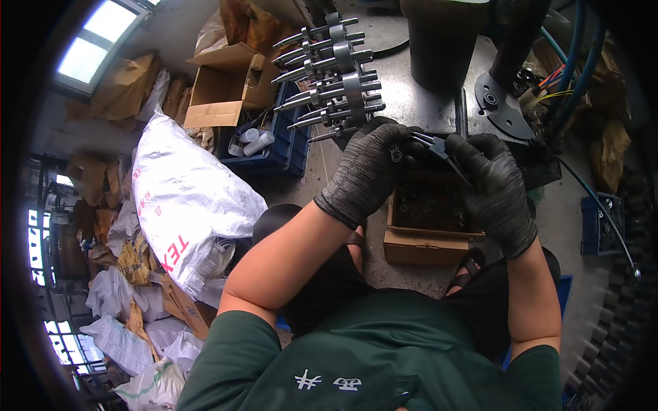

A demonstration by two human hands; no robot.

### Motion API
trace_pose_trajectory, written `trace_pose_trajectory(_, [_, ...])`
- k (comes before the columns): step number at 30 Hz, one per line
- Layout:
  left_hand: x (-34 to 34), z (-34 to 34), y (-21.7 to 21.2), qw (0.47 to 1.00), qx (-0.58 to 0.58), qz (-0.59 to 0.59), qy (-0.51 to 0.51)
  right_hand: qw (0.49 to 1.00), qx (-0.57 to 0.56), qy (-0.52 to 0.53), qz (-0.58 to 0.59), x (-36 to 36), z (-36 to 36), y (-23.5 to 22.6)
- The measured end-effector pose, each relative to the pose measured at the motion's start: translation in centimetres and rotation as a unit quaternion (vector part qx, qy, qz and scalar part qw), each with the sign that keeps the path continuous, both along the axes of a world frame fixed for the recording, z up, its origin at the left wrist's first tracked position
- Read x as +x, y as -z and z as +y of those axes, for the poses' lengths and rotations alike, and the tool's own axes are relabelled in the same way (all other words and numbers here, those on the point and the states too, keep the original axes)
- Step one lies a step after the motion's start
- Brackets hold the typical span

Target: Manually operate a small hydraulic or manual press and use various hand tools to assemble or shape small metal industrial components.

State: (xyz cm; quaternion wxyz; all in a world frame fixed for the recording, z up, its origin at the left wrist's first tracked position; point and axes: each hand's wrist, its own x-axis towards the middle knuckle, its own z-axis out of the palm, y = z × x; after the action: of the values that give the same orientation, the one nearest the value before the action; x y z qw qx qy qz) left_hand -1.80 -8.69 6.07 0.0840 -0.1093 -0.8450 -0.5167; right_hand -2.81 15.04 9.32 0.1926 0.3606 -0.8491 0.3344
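Note:
Both my hands wear dark grey knit gloves and meet in front of the bench edge. Between them is a small steel part with thin pins and a longer shaft [439, 146]. My right hand [495, 179] grips it, thumb and fingers closed around the flat middle. My left hand [368, 168] has its fingers curled at the pin ends; whether it holds something of its own is hidden. A small pale coil-shaped spot [395, 153] shows at the left glove. Just beyond my left hand, similar steel parts with pins and shafts [353, 85] stand in a row on the bench.
A steel bench top [439, 116] carries a thick dark machine column [444, 48] and a curved plate [504, 109]. Below my hands sits a cardboard box of small metal pieces [425, 246]. At left are a blue crate [291, 147], an open carton [218, 89] and a white sack [185, 198].

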Motion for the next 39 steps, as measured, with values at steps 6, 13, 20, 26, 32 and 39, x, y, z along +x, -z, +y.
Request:
trace_pose_trajectory(6, [0.8,0.3,-1.5,0.998,-0.052,0.025,-0.015,0.998,0.002,-0.019,-0.058,-0.1,0.1,-0.2])
trace_pose_trajectory(13, [2.0,3.4,-1.2,0.905,0.407,-0.087,0.081,0.776,-0.364,-0.09,-0.508,-2.1,-1.8,4.6])
trace_pose_trajectory(20, [2.9,4.0,-1.6,0.993,0.035,-0.078,0.084,0.81,-0.271,-0.17,-0.491,-5.9,-4.4,9.7])
trace_pose_trajectory(26, [3.0,3.9,-2.3,0.753,0.566,-0.329,0.065,0.791,-0.237,-0.096,-0.556,-6.7,-6.4,8.6])
trace_pose_trajectory(32, [3.0,3.6,-1.9,0.752,0.557,-0.34,0.092,0.838,-0.192,-0.093,-0.502,-7.9,-6.5,9.1])
trace_pose_trajectory(39, [3.0,3.7,-2.8,0.763,0.537,-0.357,0.041,0.918,-0.096,-0.149,-0.353,-9.4,-5.5,9.8])
